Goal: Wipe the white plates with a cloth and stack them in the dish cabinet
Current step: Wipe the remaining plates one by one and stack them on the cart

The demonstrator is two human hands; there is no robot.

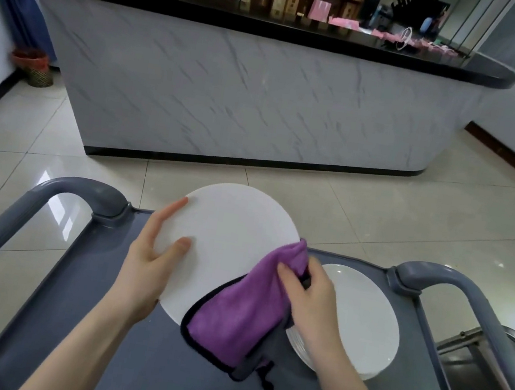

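Above the grey cart [98, 354], a white plate [228, 244] is held tilted toward the person, probably so its face is open to wiping and clear of the other dishes. The left hand [147, 265] grasps the plate's left rim: the thumb lies on the near face, the forefinger runs along the edge, and the other fingers are hidden behind, presumably bracing it. This grip leaves most of the surface free for wiping.

The right hand [307, 297] is clenched on a purple cloth [242, 309] with dark edging, pressing it against the lower right part of the plate. The cloth folds over the rim there, so front and edge seem to be wiped together; its loose end hangs down below the plate toward the cart top.

Just right of the held plate, partly behind the right wrist, a stack of white plates [360, 323] rests on the cart, close at hand, likely so the next one can be taken without reaching. Whether these are already wiped cannot be told.

No dish cabinet can be identified in view, so stacking appears yet to come. A marble-faced bar counter [248, 93] stands well beyond, across the tiled floor [379, 219].
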